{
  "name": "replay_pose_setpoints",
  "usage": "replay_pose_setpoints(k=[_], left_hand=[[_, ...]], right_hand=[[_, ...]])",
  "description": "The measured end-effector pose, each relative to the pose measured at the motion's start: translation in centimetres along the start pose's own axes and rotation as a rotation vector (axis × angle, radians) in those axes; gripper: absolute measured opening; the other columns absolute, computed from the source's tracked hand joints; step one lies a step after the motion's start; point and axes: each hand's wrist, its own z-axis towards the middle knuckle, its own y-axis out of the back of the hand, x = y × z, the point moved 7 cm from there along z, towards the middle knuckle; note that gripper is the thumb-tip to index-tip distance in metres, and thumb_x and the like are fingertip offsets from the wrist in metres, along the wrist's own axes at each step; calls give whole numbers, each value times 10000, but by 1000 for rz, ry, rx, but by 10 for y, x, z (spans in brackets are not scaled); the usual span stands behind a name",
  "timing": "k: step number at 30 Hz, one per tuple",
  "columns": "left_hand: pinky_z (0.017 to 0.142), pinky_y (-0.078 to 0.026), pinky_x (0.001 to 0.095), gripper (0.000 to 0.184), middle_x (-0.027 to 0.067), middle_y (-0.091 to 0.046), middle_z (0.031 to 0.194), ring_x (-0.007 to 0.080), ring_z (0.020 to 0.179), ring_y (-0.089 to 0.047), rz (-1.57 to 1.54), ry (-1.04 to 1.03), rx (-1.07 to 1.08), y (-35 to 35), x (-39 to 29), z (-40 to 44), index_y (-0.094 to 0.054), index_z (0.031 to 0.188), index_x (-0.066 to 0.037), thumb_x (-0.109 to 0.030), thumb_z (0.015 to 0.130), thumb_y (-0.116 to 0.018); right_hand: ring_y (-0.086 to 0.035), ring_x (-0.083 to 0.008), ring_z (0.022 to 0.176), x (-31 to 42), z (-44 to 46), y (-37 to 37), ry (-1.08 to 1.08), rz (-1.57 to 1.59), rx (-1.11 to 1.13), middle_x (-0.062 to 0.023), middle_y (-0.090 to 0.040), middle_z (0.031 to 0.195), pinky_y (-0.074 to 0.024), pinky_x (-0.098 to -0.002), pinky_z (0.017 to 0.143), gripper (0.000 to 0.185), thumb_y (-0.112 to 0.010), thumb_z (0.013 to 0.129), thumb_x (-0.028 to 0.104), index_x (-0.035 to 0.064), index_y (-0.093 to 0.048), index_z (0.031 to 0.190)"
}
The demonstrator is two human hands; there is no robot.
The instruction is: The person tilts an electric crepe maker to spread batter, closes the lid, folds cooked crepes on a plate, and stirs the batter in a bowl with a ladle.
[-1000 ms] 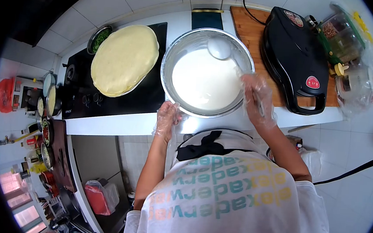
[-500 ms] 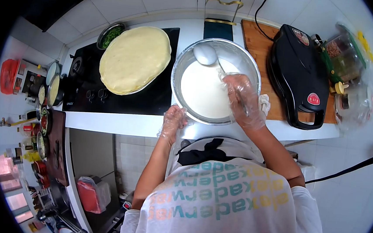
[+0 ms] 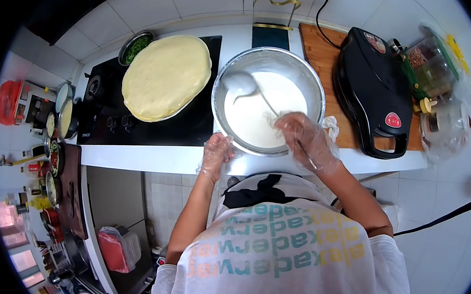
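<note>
A wide metal bowl (image 3: pixel 220 112) of white liquid batter (image 3: pixel 274 108) stands on the counter in front of me. My right hand (image 3: pixel 306 140), in a clear plastic glove, is closed around the handle of a metal ladle (image 3: pixel 239 83). The ladle's head is tilted over the left part of the batter, with some batter hanging at its lower edge. Also gloved, my left hand (image 3: pixel 217 151) has its fingers curled at the bowl's near left rim.
Left of the bowl, a stack of pale round pancakes (image 3: pixel 166 78) lies over the black cooktop (image 3: pixel 105 112), by a dish of chopped greens (image 3: pixel 138 46). A black electric griddle (image 3: pixel 375 91) sits on a wooden board (image 3: pixel 320 48) at right. Jars (image 3: pixel 433 66) stand beyond.
The ladle's head has moved left and slightly down within the bowl, turning on its side. My right hand has shifted a little down; my left hand stays at the rim.
</note>
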Motion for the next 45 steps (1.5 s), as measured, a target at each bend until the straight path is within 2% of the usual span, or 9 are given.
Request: replay_pose_setpoints(k=[4, 9, 13, 14, 24, 34, 41, 42, 45], left_hand=[[421, -309, 192, 147, -49, -460, 603, 71, 479, -451, 33, 17, -21, 1, 0, -2, -474, 788, -139, -223, 813, -591], [426, -304, 191, 149, -42, -470, 590, 60, 481, -447, 14, 2, -8, -1, -2, 0, -492, 803, -116, -220, 812, -599], [429, -307, 191, 143, -39, -463, 573, 63, 479, -450, -12, 15, -18, -2, -1, -3, -488, 801, -116, -208, 816, -597], [430, -308, 191, 144, -39, -465, 575, 63, 480, -451, -10, 18, -17, -1, -1, -3, -487, 800, -117, -208, 816, -597], [442, -302, 201, 176, -29, -480, 596, 77, 504, -480, -13, -12, -31, -1, -1, -1, -472, 767, -126, -220, 801, -616], [495, -371, 178, 140, -16, -527, 604, 63, 536, -493, -16, -3, -65, -4, 0, -2, -486, 794, -115, -216, 832, -575], [500, -422, 179, 123, 2, -542, 644, 75, 548, -518, -60, -23, -61, -6, -1, -1, -494, 816, -93, -186, 832, -572], [496, -423, 182, 119, 4, -537, 639, 78, 550, -522, -65, -21, -63, -5, 1, -2, -498, 815, -84, -176, 830, -572], [482, -422, 180, 123, 12, -542, 630, 86, 539, -533, -62, -18, -63, -3, 2, 0, -491, 805, -82, -168, 827, -576]], right_hand=[[-515, -135, 718, -2, 15, 10, 329, -207, -225, -84, -508, 900, -432, -233, 621, 372, -507, 756, -133, 68, -504, 1068], [-547, -189, 729, 7, 7, -14, 177, -120, 30, -94, -518, 931, -468, -286, 623, 394, -524, 732, -119, 111, -512, 1052], [-571, -206, 760, 13, -7, -22, 201, -449, 243, -53, -497, 956, -501, -317, 629, 271, -504, 802, 81, 166, -496, 1060], [-580, -219, 798, 9, -10, -13, 23, -424, 367, -52, -502, 998, -508, -326, 639, 302, -511, 791, 87, 161, -491, 1083], [-587, -240, 906, 5, 43, 65, 776, -938, 388, -89, -549, 1071, -501, -345, 712, 349, -548, 748, 76, 91, -512, 1095], [-584, -274, 781, 13, 1, 98, 361, -880, 538, -85, -542, 963, -494, -335, 633, 402, -572, 675, 20, 96, -494, 1062], [-524, -128, 590, 28, -58, 90, 79, -574, 300, -71, -571, 866, -436, -220, 518, 383, -608, 677, -66, 35, -534, 1039], [-585, -269, 706, 38, -59, 85, 140, -660, 243, -83, -558, 926, -489, -348, 576, 347, -595, 663, 10, 93, -547, 996], [-584, -259, 696, 33, -71, 70, 33, -509, 242, -81, -562, 905, -487, -335, 586, 371, -615, 626, -13, 81, -572, 982]])
